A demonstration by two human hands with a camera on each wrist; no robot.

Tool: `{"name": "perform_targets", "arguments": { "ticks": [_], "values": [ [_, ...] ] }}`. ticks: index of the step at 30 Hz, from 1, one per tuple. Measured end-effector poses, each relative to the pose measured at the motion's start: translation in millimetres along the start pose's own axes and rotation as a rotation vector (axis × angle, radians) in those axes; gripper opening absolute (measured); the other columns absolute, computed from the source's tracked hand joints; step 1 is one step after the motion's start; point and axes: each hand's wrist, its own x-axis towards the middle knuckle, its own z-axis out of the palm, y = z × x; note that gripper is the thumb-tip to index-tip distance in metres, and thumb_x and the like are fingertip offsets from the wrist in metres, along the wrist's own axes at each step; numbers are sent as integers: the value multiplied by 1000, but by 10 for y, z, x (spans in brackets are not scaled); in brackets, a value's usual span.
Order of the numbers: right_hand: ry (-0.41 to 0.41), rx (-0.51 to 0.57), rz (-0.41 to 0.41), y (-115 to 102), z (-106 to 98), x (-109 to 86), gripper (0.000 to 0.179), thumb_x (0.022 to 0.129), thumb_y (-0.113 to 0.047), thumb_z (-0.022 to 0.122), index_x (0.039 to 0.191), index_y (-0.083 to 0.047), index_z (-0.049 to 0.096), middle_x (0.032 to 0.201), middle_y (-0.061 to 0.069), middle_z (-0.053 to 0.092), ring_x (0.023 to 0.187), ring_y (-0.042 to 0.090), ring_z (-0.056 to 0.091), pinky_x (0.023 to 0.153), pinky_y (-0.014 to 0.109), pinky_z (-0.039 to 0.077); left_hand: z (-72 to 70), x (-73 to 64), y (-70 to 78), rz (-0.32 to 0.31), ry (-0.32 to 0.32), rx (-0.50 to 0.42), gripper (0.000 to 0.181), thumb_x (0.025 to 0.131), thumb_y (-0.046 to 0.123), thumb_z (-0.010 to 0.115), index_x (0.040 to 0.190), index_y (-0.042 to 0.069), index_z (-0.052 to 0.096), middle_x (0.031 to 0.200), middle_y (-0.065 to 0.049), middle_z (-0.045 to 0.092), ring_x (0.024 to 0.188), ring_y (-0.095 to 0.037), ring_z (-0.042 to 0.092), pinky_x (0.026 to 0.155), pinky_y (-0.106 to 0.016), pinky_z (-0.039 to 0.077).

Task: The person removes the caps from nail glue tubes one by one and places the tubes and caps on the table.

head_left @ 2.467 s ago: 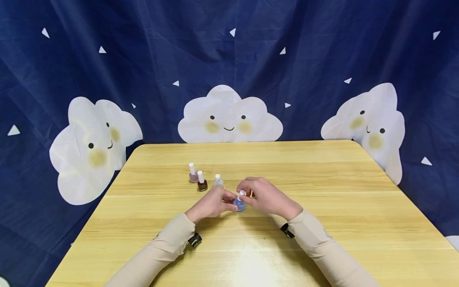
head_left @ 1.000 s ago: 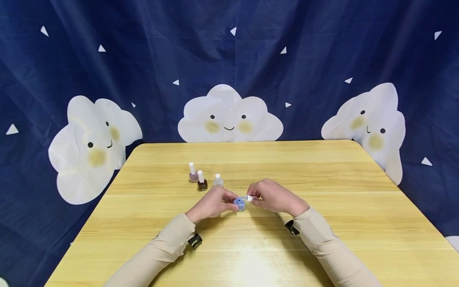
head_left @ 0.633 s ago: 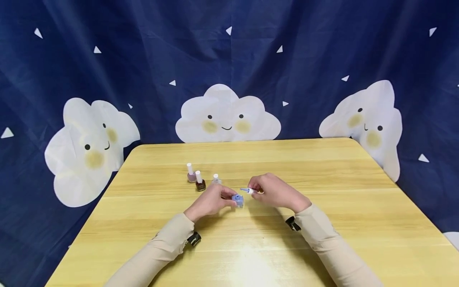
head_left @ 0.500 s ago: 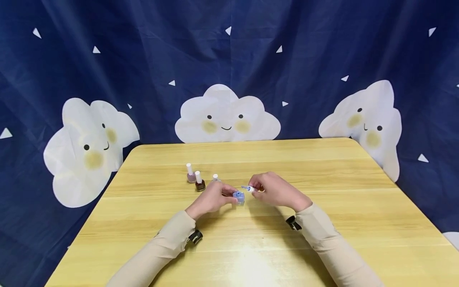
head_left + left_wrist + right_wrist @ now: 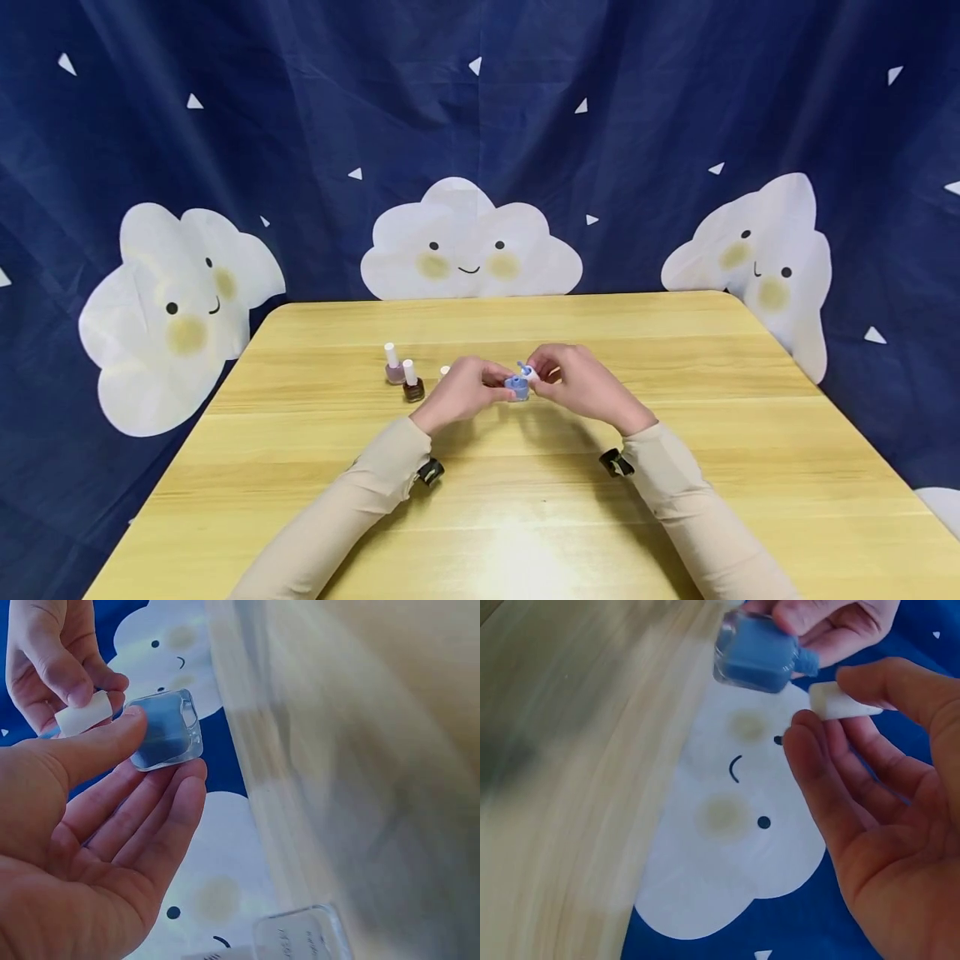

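My left hand [image 5: 467, 388] pinches a blue nail polish bottle [image 5: 759, 651] between thumb and fingers, lifted above the table. Its neck is uncapped. Close beside it, my right hand [image 5: 581, 382] pinches the white cap [image 5: 838, 700] between thumb and fingertips. The cap's blue-coated brush [image 5: 522, 366] points up and to the left in the head view, over the bottle's mouth but outside it. In the left wrist view the thumb lies across the bottle [image 5: 166, 732], with fingers under it.
On the table [image 5: 360, 500] left of the hands stand a mauve polish bottle [image 5: 395, 372] and a dark brown one [image 5: 413, 390], both white-capped. A clear bottle [image 5: 300, 936] stands near my left hand, which mostly hides it in the head view. Behind hangs a dark blue cloud-print curtain [image 5: 322, 125].
The right hand has drawn the cap and brush out of the blue bottle and turned the brush upward. Both hands have since moved farther over the table, the left carrying the bottle up to the right.
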Motion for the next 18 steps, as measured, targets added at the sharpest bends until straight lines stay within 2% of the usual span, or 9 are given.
{"name": "perform_targets", "arguments": {
  "ticks": [8,13,18],
  "values": [
    [77,55,30,194,12,37,13,91,-6,72,104,-6,69,96,5,74,88,17,71,77,31,60,29,185,86,-4,1,-16,27,92,13,77,118,6,75,102,-6,79,93,-26,75,80,-29,57],
    [101,56,66,315,15,32,14,90,-5,71,104,-6,68,99,9,74,92,22,73,77,34,61,57,266,83,-37,5,-8,28,91,12,77,118,6,75,103,-6,79,93,-26,75,80,-30,57],
    [85,14,100,424,12,22,13,89,-7,73,100,-6,68,94,7,74,89,21,72,77,35,58,92,331,43,-52,21,36,29,90,13,79,118,7,75,104,-5,79,90,-18,74,84,-32,56]
  ]
}}
